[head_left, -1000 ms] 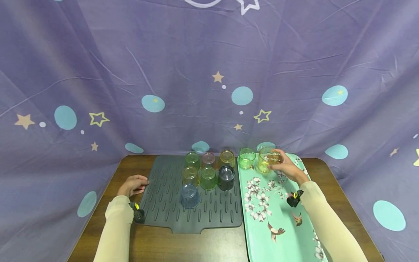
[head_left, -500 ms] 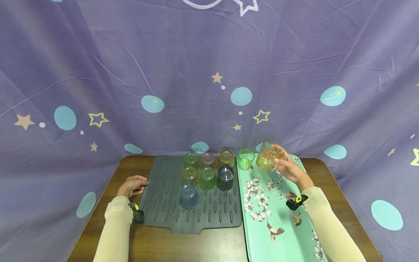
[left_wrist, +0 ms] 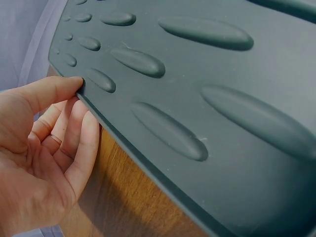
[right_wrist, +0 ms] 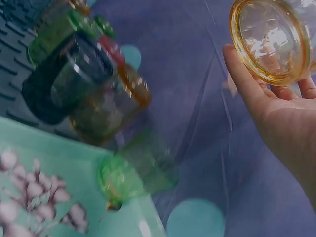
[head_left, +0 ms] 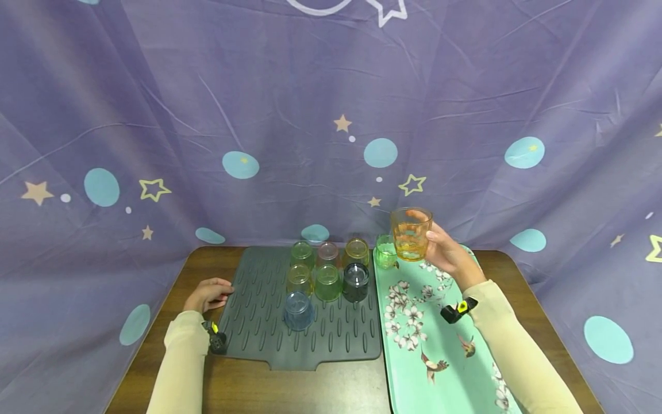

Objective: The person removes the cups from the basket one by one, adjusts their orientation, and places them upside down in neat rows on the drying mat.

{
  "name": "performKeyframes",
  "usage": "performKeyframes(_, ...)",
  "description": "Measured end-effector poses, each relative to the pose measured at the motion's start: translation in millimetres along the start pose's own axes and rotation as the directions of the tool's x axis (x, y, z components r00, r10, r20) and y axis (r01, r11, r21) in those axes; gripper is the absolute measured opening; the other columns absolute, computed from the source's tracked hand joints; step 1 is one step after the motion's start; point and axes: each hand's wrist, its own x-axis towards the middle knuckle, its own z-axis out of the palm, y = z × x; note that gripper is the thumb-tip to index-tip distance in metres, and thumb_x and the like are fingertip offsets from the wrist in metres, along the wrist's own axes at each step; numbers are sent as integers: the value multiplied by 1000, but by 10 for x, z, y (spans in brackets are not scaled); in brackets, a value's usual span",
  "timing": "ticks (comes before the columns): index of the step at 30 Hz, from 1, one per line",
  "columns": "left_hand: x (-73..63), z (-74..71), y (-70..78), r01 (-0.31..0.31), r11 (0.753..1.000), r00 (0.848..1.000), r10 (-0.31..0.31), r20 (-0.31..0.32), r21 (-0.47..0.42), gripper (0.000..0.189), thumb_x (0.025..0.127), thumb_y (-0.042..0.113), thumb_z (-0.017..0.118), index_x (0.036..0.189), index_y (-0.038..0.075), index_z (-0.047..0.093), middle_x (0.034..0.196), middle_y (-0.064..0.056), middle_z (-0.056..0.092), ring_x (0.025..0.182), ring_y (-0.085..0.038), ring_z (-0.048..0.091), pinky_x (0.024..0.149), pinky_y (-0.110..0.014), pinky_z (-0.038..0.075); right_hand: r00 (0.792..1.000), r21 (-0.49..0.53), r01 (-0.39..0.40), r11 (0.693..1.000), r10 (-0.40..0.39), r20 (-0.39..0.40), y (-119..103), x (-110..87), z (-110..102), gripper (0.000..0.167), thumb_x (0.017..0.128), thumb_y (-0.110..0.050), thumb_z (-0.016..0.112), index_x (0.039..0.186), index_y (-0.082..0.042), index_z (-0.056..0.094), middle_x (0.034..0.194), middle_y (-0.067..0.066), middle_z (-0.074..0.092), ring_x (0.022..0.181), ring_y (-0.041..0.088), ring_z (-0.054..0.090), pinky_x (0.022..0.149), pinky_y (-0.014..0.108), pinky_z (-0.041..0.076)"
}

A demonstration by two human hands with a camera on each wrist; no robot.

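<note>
My right hand (head_left: 447, 253) grips an amber drinking glass (head_left: 411, 234) by its side, raised above the back of the green tray (head_left: 434, 322). Its mouth faces up; in the right wrist view its round base (right_wrist: 269, 42) shows. A green glass (head_left: 385, 253) stands upright on the tray, just left of the raised one. My left hand (head_left: 211, 292) pinches the left edge of a dark drying mat (head_left: 258, 322), its thumb on the rim and its fingers below. Upside down on the mat stand several coloured glasses, among them a blue (head_left: 298, 311) and a dark grey one (head_left: 355, 283).
The mat and the flower-patterned tray lie side by side on a wooden table (head_left: 331, 391). A purple curtain (head_left: 289, 115) with stars hangs close behind the table's back edge.
My right hand has lifted the amber glass off the tray and moved it up and slightly left. The left hand has stayed at the mat's edge.
</note>
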Motion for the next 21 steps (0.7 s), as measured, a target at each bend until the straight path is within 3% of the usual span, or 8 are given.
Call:
performKeyframes(5, 5, -1, 2, -3, 1000, 1000, 3, 1, 0, 11, 95, 3, 65, 104, -1, 61, 75, 8, 60, 66, -5, 57, 65, -20, 55, 998, -124, -52, 991, 57, 34, -75, 176, 241, 53, 101, -19, 58, 150, -21, 38, 138, 8, 56, 123, 26, 63, 98, 44, 56)
performKeyframes(8, -5, 0, 14, -2, 1000, 1000, 2, 5, 6, 10, 95, 3, 65, 104, 0, 61, 75, 8, 60, 66, -5, 57, 66, -20, 55, 995, -243, -79, 967, 92, 42, -97, 273, 355, 56, 99, -22, 60, 150, -20, 39, 135, 8, 55, 120, 22, 63, 96, 40, 57)
performKeyframes(13, -14, 0, 15, -3, 1000, 1000, 3, 11, 6, 10, 95, 3, 65, 104, 1, 60, 74, 8, 60, 66, -4, 57, 66, -20, 55, 988, -441, -79, 894, 129, 84, -71, 419, 445, 61, 96, -21, 62, 153, -15, 40, 132, 8, 57, 118, 18, 61, 98, 35, 54)
performKeyframes(17, -6, -12, 15, 3, 1000, 1000, -3, 11, 13, 10, 96, 4, 64, 104, 2, 61, 76, 8, 61, 67, -5, 57, 66, -20, 56, 981, -534, -118, 837, 182, 69, -41, 508, 535, 64, 93, -13, 68, 152, -9, 43, 132, 4, 61, 121, 17, 60, 102, 35, 53)
performKeyframes(21, -5, -21, 17, 6, 1000, 1000, -6, 13, 16, 9, 96, 5, 65, 104, 2, 61, 77, 7, 62, 68, -6, 57, 67, -21, 56, 969, -638, -174, 750, 245, 24, -12, 581, 674, 68, 86, -9, 77, 147, -5, 46, 135, 4, 61, 124, 19, 59, 105, 36, 51)
